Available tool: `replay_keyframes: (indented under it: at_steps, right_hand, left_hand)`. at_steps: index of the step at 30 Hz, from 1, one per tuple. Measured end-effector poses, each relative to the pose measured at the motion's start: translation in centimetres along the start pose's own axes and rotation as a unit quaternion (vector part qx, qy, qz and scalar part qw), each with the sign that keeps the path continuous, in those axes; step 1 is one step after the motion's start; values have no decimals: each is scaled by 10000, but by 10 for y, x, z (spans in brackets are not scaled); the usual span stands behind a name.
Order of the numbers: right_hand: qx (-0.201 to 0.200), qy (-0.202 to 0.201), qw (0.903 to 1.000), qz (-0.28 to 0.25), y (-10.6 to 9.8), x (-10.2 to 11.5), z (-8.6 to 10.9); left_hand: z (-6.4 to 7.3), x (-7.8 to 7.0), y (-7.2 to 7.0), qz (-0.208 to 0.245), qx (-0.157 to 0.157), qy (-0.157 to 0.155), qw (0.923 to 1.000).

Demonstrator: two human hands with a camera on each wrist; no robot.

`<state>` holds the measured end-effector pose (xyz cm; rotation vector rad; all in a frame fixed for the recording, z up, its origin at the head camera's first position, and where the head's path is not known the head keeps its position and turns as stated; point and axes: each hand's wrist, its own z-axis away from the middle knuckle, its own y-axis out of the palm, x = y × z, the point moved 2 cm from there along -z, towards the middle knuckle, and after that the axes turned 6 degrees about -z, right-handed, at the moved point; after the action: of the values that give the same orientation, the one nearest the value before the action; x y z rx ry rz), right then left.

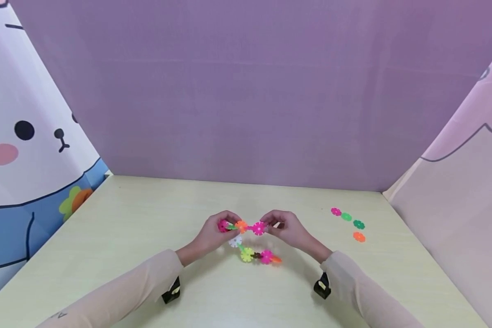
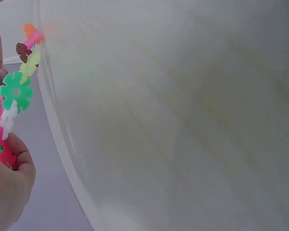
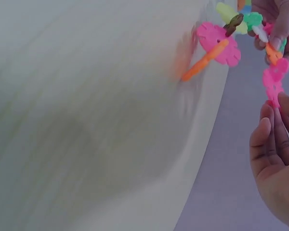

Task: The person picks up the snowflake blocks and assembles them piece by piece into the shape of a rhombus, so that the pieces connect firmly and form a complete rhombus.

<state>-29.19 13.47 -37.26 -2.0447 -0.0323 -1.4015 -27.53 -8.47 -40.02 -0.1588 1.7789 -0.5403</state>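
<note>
A chain of interlocking plastic snowflake discs spans both hands in the head view. My left hand [image 1: 213,233] grips it near the orange disc [image 1: 241,226] and a deep pink disc [image 1: 222,225]. At the chain's other end, my right hand [image 1: 289,228] pinches the edge of a pink disc [image 1: 258,228] between thumb and fingers. From the left hand hangs the rest of the chain: a white disc [image 1: 235,241], a green one [image 2: 16,92], a yellow one [image 1: 247,254], a brown one [image 3: 234,24], a pink one [image 1: 266,257] and an orange end disc [image 3: 204,60]. Fingers partly cover the gripped discs.
Loose discs lie at the table's right: pink [image 1: 336,212], light green [image 1: 346,217], dark green [image 1: 358,224] and orange [image 1: 359,236]. A purple cloth wall [image 1: 246,100] closes the back of the pale table [image 1: 147,205], with printed panels on both sides.
</note>
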Motion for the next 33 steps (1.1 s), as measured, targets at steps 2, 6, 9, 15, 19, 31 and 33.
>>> replay_keyframes:
  at_steps: [2,6,9,15,19,31,33]
  right_hand:
    - [-30,-20,10000,44,-4,-7,2]
    - [-121,-70,9997,216,-16,-16,8]
    - [-210,-74,9988,442,-28,-21,14]
    - [-395,96,9943,984,-55,-34,32]
    - [-541,244,9898,1296,-74,-46,44]
    - [-797,479,9760,1967,-124,-68,79]
    - [-808,503,9733,2088,-131,-71,84]
  left_hand:
    - [0,0,0,-12,-26,7,10000]
    - [0,0,0,-49,-48,52,10000]
    - [-1,1,0,-74,-57,72,9999]
    - [-1,1,-1,-130,-145,-30,9998]
    - [-1,1,-1,-174,-187,-79,9996]
    - [-1,1,-1,-138,-172,-51,9997]
    - [-1,1,-1,-138,-164,-69,9997]
